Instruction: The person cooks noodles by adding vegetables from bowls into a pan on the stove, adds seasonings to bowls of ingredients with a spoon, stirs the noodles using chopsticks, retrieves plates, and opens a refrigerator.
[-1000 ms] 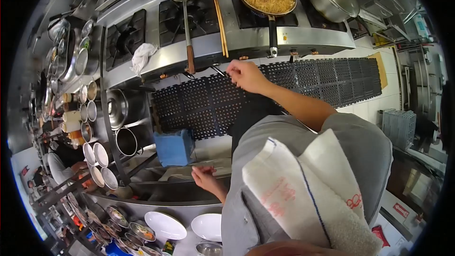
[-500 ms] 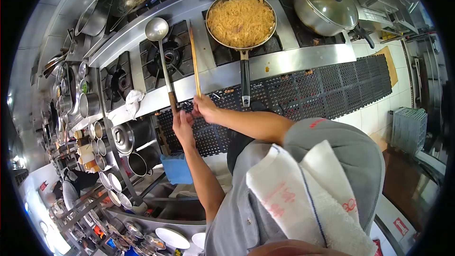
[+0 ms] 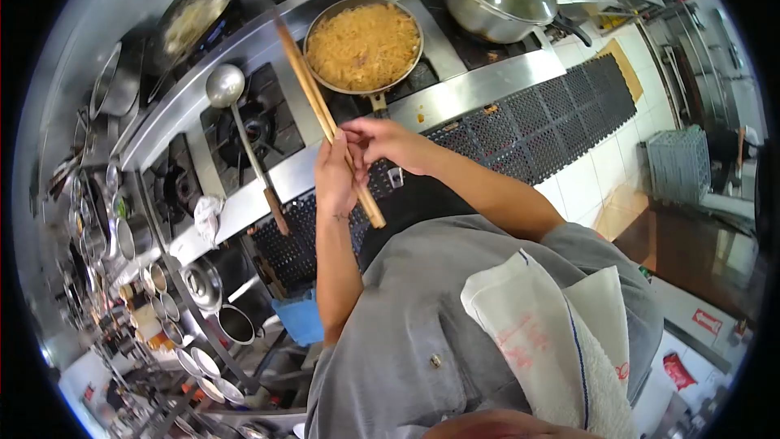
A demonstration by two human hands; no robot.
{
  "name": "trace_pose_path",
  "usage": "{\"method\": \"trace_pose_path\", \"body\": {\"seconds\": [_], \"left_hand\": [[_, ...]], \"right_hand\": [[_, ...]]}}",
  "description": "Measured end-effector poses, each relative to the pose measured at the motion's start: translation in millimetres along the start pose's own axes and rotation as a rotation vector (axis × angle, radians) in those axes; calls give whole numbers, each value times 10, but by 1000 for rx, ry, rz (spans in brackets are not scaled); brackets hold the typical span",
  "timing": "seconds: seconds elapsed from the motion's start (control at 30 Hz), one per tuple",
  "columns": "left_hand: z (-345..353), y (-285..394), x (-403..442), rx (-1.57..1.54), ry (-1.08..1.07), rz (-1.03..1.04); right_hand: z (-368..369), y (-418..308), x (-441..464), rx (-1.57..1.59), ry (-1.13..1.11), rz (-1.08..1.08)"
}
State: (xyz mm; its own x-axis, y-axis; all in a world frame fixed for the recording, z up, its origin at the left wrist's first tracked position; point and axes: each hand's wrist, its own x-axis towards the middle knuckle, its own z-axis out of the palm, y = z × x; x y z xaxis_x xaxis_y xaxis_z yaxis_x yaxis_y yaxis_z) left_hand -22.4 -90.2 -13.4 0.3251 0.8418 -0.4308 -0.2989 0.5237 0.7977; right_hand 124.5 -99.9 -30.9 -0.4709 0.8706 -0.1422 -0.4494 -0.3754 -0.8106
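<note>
A pair of long wooden chopsticks (image 3: 309, 89) slants from above the stove down past my body. My left hand (image 3: 335, 172) is wrapped round their lower part. My right hand (image 3: 382, 145) meets the left one at the chopsticks, its fingers bent; whether it grips them is hidden. Just beyond my hands, a pan (image 3: 379, 101) full of noodles (image 3: 363, 45) sits on a burner, its handle mostly hidden behind my right hand. A ladle (image 3: 244, 134) with a wooden handle lies across the stove to the left.
A lidded pot (image 3: 497, 4) stands at the right of the stove. Another pan (image 3: 195, 20) is at the back left. A white cloth (image 3: 208, 218) lies on the stove's front edge. Black mats (image 3: 552, 126) cover the floor; a grey rack (image 3: 681, 164) stands at the right.
The chopsticks have been lifted off the stove, and my left hand has moved from the ladle's handle onto them. The view has shifted, with the pan now further left.
</note>
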Motion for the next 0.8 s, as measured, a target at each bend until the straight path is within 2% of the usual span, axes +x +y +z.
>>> {"method": "trace_pose_path", "body": {"seconds": [0.07,0.1,0.13,0.2,0.23,0.27,0.3,0.33,0.37,0.4,0.47,0.5,0.53,0.57,0.6,0.67,0.73,0.8], "left_hand": [[86,111,33,181,-133,-78],[112,112,63,213,-223,-95],[203,117,92,215,-224,-103],[367,147,128,268,-183,-122],[331,84,246,302,-86,-83],[207,28,373,419,-37,38],[6,78,442,796,34,99],[-153,192,481,1174,104,156],[-310,264,492,1176,159,282],[-443,321,474,1178,211,408],[-444,697,333,1394,273,174],[-501,796,316,1578,299,258],[-557,887,308,1762,317,346],[-559,993,294,1869,303,337],[-484,1093,285,1979,307,301],[-433,1217,399,2169,271,195],[-318,1276,556,2242,243,134],[-231,1273,763,2314,207,69]], "right_hand": [[-11,-170,45,-107,262,-229],[-126,-215,107,-185,272,-133],[-245,-263,125,-179,278,-130],[-429,-303,201,-268,379,-180],[-544,-338,225,-187,435,-207],[-532,-572,150,-37,526,-162],[-777,-651,121,-82,569,-134],[-821,-912,1,-303,705,-10],[-1142,-958,-96,-633,778,-13],[-1305,-1144,-269,-1142,806,-91],[-1530,-1448,-466,-1719,861,220],[-1503,-1588,-527,-1898,866,237],[-1508,-1688,-530,-1892,851,244],[-1519,-1777,-523,-2070,778,239],[-1514,-1872,-509,-2247,697,230],[-1411,-1983,-378,-2300,655,206],[-1411,-2024,-221,-2421,543,129],[-1455,-1984,-73,-2398,484,141]]}}
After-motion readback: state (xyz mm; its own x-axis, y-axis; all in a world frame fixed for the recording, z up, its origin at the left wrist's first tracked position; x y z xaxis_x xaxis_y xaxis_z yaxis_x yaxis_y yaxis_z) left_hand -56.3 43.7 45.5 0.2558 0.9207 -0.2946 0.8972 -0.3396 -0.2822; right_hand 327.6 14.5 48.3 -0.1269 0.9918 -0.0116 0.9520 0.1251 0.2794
